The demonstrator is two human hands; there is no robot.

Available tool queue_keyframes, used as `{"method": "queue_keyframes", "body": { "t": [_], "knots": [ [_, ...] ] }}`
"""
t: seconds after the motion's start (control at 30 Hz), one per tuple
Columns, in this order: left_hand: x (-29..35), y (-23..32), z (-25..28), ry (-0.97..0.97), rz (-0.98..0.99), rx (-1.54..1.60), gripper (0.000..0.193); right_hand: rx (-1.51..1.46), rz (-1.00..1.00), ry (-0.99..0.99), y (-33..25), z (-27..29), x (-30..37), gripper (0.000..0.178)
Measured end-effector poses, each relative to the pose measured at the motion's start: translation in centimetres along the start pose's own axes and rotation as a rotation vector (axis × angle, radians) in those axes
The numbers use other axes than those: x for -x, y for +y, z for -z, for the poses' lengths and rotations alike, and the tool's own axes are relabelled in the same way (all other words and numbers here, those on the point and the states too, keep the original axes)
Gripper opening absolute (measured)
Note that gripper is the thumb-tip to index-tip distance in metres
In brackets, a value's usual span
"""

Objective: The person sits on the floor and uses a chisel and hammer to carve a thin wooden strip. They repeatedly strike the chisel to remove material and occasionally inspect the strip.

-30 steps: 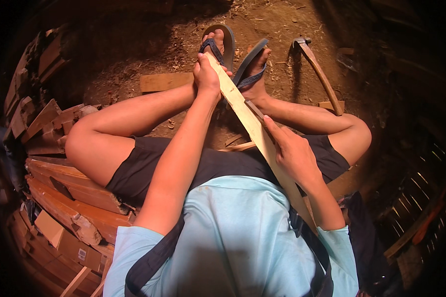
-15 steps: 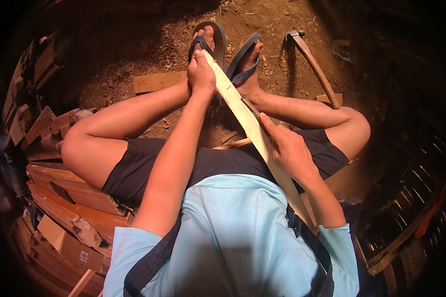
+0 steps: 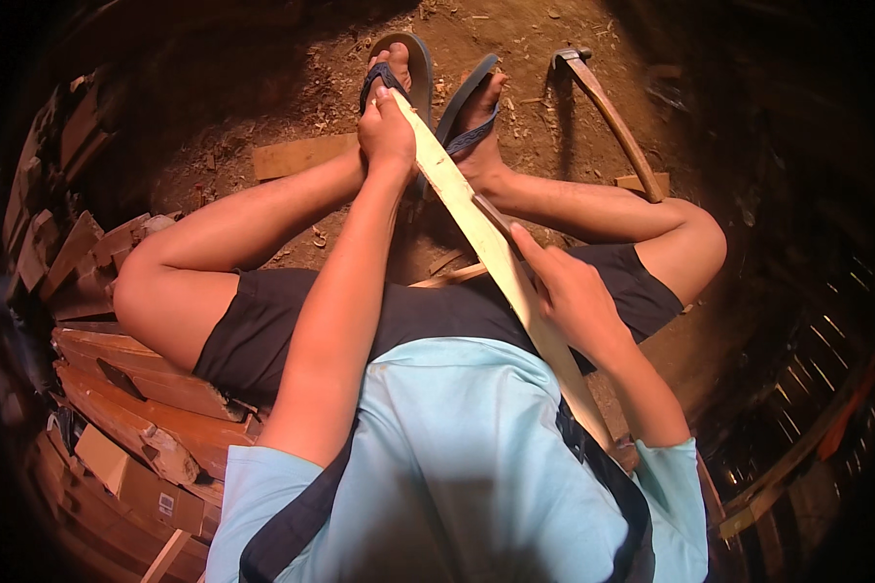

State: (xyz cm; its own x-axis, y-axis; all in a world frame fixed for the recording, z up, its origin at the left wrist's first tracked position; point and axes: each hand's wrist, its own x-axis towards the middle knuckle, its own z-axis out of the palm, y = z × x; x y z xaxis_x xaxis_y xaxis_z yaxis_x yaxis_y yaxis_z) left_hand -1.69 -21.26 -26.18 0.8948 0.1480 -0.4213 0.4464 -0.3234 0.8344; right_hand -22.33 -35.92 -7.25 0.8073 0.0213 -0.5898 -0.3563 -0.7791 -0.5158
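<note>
A long pale wooden strip (image 3: 486, 233) slants from my feet down across my lap to my right side. My left hand (image 3: 387, 134) is closed around its far end, thumb along the top, close to my left foot. In my right hand (image 3: 572, 296) is a knife (image 3: 493, 215), its narrow blade laid against the strip's right edge around mid-length. My index finger stretches along the knife, and the palm hides its handle.
An adze-like tool (image 3: 608, 121) with a wooden handle leans by my right knee. Wood shavings and a flat board (image 3: 301, 155) lie on the dirt floor. Stacked wood pieces (image 3: 146, 379) stand at my left. Another thin wooden piece (image 3: 449, 276) shows under the strip.
The whole view has shifted slightly, so my legs, the strip and the adze-like tool appear a little farther left. Both hands keep their grips, and the blade stays at nearly the same spot.
</note>
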Motion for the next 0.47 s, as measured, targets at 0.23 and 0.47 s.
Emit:
{"method": "queue_keyframes", "body": {
  "t": [0.23, 0.47],
  "knots": [
    [0.3, 0.8, 0.4, 0.001, 0.007, -0.077, 0.052, -0.015, 0.038, 0.043, 0.6, -0.3, -0.2, 0.071],
    [-0.5, -0.5, -0.2, 0.039, -0.076, -0.105, 0.054, 0.066, -0.005, 0.062, 0.4, -1.4, -0.2, 0.074]
  ]
}}
